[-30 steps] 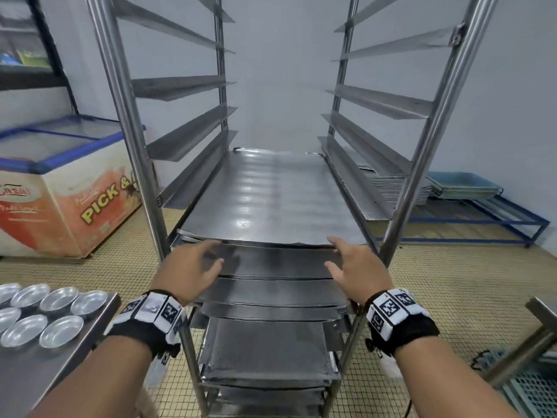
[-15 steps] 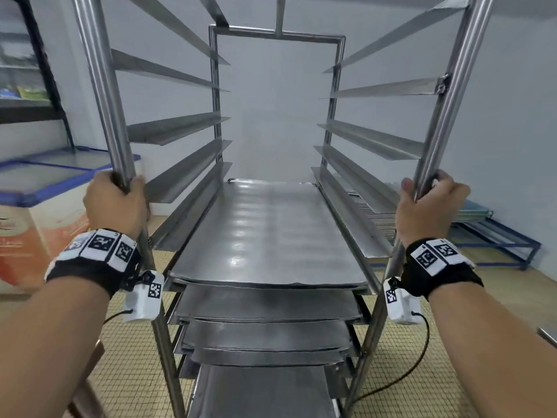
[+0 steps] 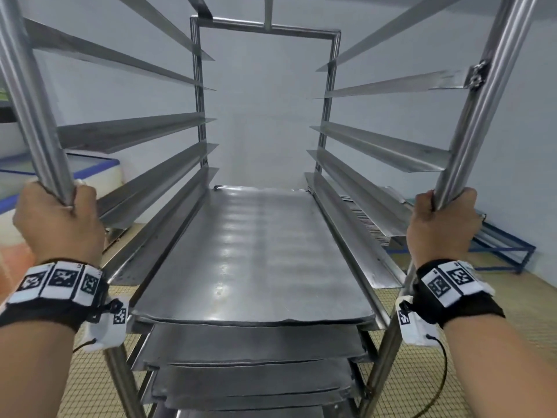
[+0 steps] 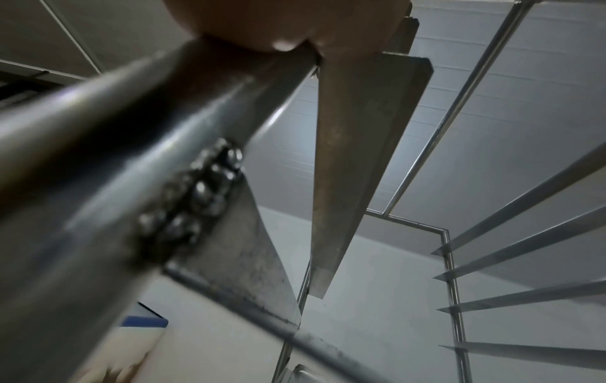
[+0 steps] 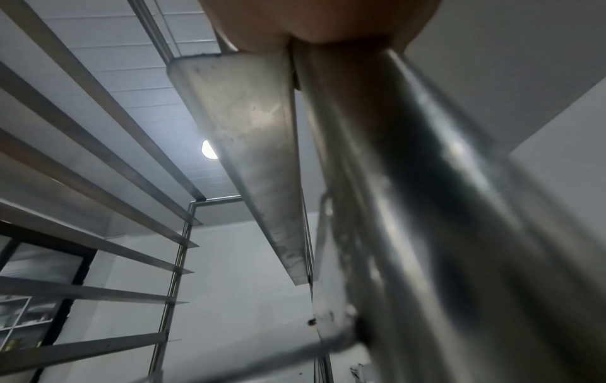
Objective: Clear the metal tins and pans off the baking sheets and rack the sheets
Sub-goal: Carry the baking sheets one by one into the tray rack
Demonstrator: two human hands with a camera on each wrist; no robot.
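Observation:
A tall steel sheet rack [image 3: 265,25] stands right in front of me. Its top filled level holds a flat baking sheet [image 3: 256,254], and more sheets [image 3: 253,342] lie stacked on the rails below. My left hand [image 3: 57,218] grips the rack's front left post [image 3: 33,101]. My right hand [image 3: 443,224] grips the front right post [image 3: 482,95]. The left wrist view shows a finger wrapped on the post [image 4: 98,160], and the right wrist view shows the palm against its post [image 5: 426,207]. No tins or pans are in view.
A chest freezer with a blue rim [image 3: 90,167] stands at the left behind the rack. A pile of trays on a low blue frame [image 3: 506,248] sits at the right by the wall. Empty rails [image 3: 126,131] fill the rack's upper half.
Both hands left the front edge of the top sheet and rose to grip the two front posts. The view has closed in on the rack since, and the tins at lower left dropped out.

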